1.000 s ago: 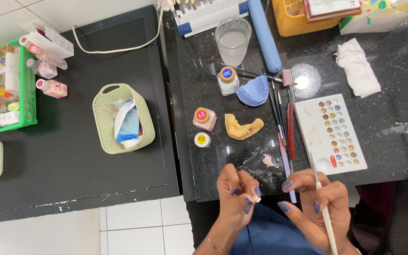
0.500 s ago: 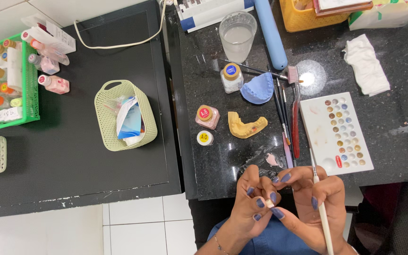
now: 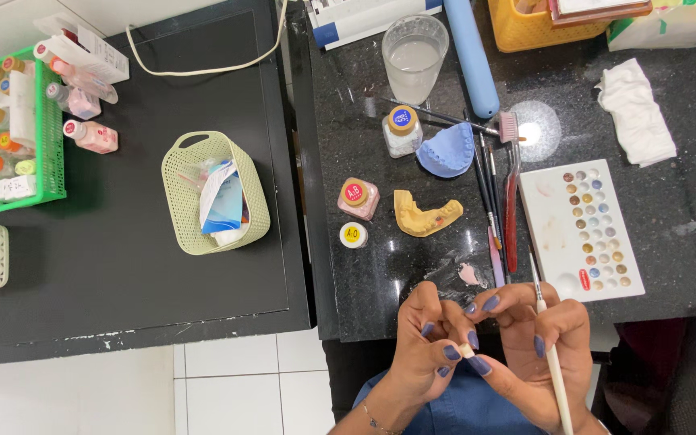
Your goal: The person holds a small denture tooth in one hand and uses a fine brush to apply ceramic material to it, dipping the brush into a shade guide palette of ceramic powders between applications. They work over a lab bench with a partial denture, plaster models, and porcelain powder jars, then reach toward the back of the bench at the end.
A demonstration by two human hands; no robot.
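Both hands are low in the picture, at about 6 o'clock, right at the near edge of the black stone table (image 3: pixel 686 201). The left hand (image 3: pixel 428 346) has its fingers curled in and pinches a tiny white tooth piece (image 3: pixel 467 350) at the fingertips. The right hand (image 3: pixel 537 350) is just beside it, at 3 o'clock from the left hand, and its fingertips touch the same little piece. The right hand's fingers are also closed around a thin white brush (image 3: pixel 556 374), which runs through the hand with its tip at 12 o'clock. From the hands, at 12 o'clock, lies a yellow mould of teeth (image 3: pixel 426 214), and above that a blue mould of teeth (image 3: pixel 448 151). At 11 o'clock from the hands stand a small pink jar (image 3: pixel 358 198) and a little white pot with a yellow lid (image 3: pixel 353 234). At 1 o'clock sits a flat white tray with many little colour dots (image 3: pixel 549 234). Between the tray and the yellow mould lie some long brushes (image 3: pixel 499 201) side by side. Farther up at 12 o'clock is a clear cup of cloudy water (image 3: pixel 414 58). Far off at 10 o'clock, on the dark table (image 3: pixel 106 274), stands a pale green basket (image 3: pixel 177 193).
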